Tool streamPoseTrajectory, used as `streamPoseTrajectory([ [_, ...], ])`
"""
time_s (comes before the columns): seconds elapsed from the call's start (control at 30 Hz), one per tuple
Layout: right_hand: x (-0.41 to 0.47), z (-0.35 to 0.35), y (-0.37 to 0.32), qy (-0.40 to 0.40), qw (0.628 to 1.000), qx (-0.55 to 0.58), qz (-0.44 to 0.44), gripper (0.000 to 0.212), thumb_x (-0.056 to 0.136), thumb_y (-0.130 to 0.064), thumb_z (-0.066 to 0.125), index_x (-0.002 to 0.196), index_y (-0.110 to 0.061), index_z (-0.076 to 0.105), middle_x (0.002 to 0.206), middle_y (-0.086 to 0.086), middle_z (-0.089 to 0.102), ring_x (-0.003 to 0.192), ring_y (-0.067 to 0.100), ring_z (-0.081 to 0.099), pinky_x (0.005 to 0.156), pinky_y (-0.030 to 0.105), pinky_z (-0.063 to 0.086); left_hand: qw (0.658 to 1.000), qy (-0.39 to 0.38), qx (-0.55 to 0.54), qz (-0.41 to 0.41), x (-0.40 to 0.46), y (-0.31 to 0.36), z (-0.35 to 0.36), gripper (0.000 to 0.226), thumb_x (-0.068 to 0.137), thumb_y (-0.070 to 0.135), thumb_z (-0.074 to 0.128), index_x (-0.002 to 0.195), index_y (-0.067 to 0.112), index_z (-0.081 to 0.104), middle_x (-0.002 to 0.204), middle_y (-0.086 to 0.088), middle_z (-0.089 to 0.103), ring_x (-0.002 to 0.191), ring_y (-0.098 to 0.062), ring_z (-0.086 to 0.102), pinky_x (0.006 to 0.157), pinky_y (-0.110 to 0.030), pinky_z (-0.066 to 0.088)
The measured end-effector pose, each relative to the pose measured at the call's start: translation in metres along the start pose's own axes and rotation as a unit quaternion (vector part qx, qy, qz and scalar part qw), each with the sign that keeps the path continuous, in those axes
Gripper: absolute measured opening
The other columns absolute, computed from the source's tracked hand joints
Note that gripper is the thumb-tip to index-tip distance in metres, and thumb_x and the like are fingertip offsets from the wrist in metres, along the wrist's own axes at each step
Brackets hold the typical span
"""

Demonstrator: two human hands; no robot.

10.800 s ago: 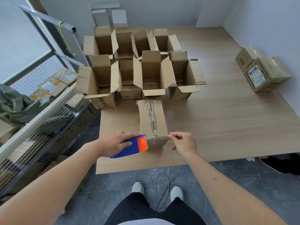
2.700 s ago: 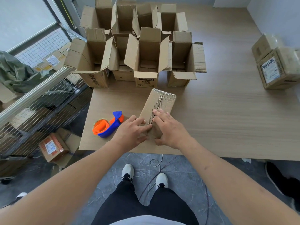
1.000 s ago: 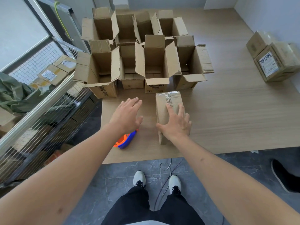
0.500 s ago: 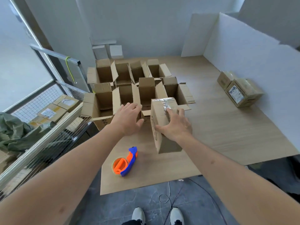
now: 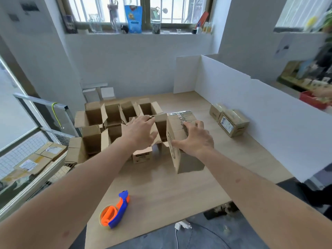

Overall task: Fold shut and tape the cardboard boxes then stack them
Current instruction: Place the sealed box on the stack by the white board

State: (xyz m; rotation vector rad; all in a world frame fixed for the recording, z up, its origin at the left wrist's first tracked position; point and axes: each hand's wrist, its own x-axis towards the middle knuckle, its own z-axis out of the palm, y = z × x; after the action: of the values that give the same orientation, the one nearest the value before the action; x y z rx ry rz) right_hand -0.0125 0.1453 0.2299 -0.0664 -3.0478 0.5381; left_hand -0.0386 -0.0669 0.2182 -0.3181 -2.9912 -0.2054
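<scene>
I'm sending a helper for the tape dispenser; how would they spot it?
Start at the wooden table and look at its near edge, left of the person's arms. The tape dispenser lies there alone, apart from the boxes: the only orange and blue thing among brown cardboard.

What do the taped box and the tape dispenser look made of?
Taped box: brown corrugated cardboard, matte; glossy clear tape glints along its top seam. Tape dispenser: apparently moulded plastic, smooth blue and orange with a slight sheen.
</scene>
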Motion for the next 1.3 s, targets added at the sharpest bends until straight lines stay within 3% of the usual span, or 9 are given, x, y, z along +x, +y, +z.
streamPoseTrajectory([
  [0.13,0.005,-0.031,0.050,0.005,1.000,0.003,-0.001,0.097,0.063,-0.078,0.067,0.147,-0.039,0.043,0.139,0.004,0.040,0.120,0.032,0.055,0.101,0.045,0.048,1.000,-0.003,-0.008,-0.006,0.015,0.059,-0.003,0.058,0.103,0.045,0.049,0.155,0.021,0.040,0.161,-0.006,0.037,0.149,-0.034,0.032,0.123,-0.048,0.023],
  [0.37,0.011,-0.081,0.166,0.004,1.000,0.013,0.003,0.097,0.061,-0.077,0.070,0.146,-0.039,0.045,0.146,0.003,0.037,0.129,0.031,0.051,0.104,0.044,0.046,1.000,0.002,-0.006,0.009,0.049,0.186,0.010,0.058,0.102,0.047,0.048,0.155,0.025,0.038,0.163,-0.002,0.035,0.149,-0.027,0.031,0.122,-0.047,0.026],
  [0.6,0.018,-0.115,0.266,0.004,0.999,0.024,0.021,0.095,0.061,-0.072,0.071,0.146,-0.038,0.045,0.146,-0.001,0.037,0.125,0.029,0.053,0.101,0.043,0.048,0.999,-0.023,-0.009,0.033,0.086,0.283,0.037,0.058,0.104,0.046,0.046,0.157,0.023,0.037,0.163,-0.003,0.033,0.150,-0.029,0.029,0.123,-0.046,0.024],
  [0.93,0.072,-0.105,0.365,-0.032,0.997,0.021,0.069,0.093,0.065,-0.072,0.071,0.147,-0.037,0.043,0.144,0.000,0.039,0.124,0.027,0.053,0.103,0.044,0.047,0.995,-0.080,-0.018,0.062,0.167,0.351,0.112,0.056,0.104,0.044,0.046,0.155,0.022,0.039,0.160,-0.004,0.037,0.148,-0.027,0.032,0.122,-0.044,0.023],
  [1.3,0.198,-0.051,0.460,-0.092,0.988,0.000,0.125,0.096,0.065,-0.072,0.069,0.150,-0.040,0.038,0.147,-0.002,0.034,0.123,0.028,0.051,0.106,0.043,0.044,0.983,-0.155,-0.039,0.091,0.299,0.389,0.221,0.053,0.104,0.043,0.046,0.152,0.021,0.042,0.156,-0.004,0.042,0.144,-0.025,0.037,0.119,-0.042,0.028],
])
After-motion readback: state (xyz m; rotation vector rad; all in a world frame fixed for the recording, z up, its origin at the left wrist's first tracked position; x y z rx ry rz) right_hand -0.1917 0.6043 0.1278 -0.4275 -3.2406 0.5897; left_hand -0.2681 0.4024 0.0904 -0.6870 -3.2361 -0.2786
